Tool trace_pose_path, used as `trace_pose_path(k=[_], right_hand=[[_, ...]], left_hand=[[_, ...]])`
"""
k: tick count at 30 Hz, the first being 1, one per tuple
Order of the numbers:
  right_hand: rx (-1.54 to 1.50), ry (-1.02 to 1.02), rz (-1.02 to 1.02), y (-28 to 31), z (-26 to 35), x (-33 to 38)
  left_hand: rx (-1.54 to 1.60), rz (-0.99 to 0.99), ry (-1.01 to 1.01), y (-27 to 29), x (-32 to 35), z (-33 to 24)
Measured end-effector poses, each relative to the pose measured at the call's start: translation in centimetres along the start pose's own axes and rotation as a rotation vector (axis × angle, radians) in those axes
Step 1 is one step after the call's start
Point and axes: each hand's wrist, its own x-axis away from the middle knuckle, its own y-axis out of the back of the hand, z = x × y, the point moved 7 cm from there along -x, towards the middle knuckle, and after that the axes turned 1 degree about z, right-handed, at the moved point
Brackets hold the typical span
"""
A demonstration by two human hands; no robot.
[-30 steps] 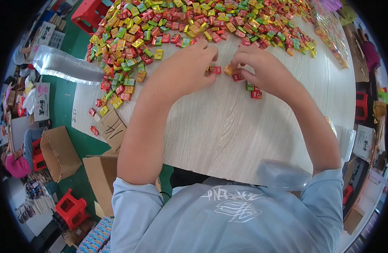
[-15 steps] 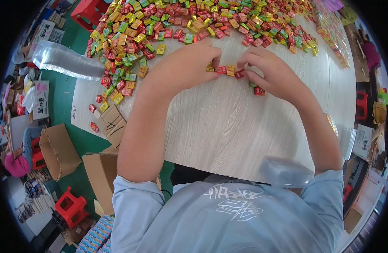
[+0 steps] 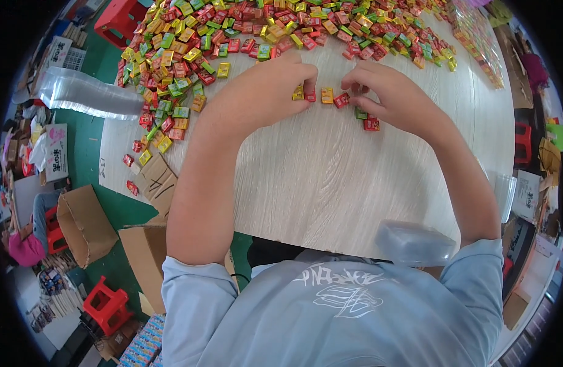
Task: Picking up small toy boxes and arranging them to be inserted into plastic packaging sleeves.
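Note:
Small wrapped packs, like sweets, lie in a loose row on the pale wood table (image 3: 281, 183). My left hand (image 3: 266, 88) has its thumb and fingers closed around a yellow pack (image 3: 298, 93) and a red pack (image 3: 310, 96) at the row's left end. Right of these, an orange-yellow pack (image 3: 327, 95) lies alone, followed by a tilted red pack (image 3: 341, 100). My right hand (image 3: 388, 95) hovers beside that red pack, fingers curled and thumb apart. Under its thumb sit a green pack (image 3: 360, 113) and another red pack (image 3: 371, 125).
A large heap of red, yellow, green and orange packs (image 3: 190, 55) covers the table's far side. Stacked clear trays (image 3: 89, 95) jut over the left edge; a clear plastic tray (image 3: 413, 243) lies at the near edge. Cardboard boxes (image 3: 85, 226) and red stools (image 3: 107, 306) stand left.
My right fingers have come away from the tilted red pack. A gap has opened between the orange-yellow pack and the packs in my left hand. The whole view has shifted slightly.

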Motion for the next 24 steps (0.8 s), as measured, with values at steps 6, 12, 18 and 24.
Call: trace_pose_path(k=[6, 12, 18, 24], right_hand=[[-0.034, -0.085, -0.013, 1.4, -0.6, 2.2], [0.024, -0.275, 0.013, 1.1, -0.1, 5.2], [-0.222, -0.452, 0.0, -0.1, -1.3, 6.8], [-0.271, -0.469, 0.028, 0.5, -3.0, 7.5]], left_hand=[[0.022, -0.096, 0.063, 0.3, 0.4, -0.1], [-0.074, -0.028, 0.002, -0.4, 0.0, -0.7], [-0.078, -0.024, -0.009, -0.5, -0.2, -1.0], [-0.105, -0.056, -0.046, -1.0, -0.3, -1.6]])
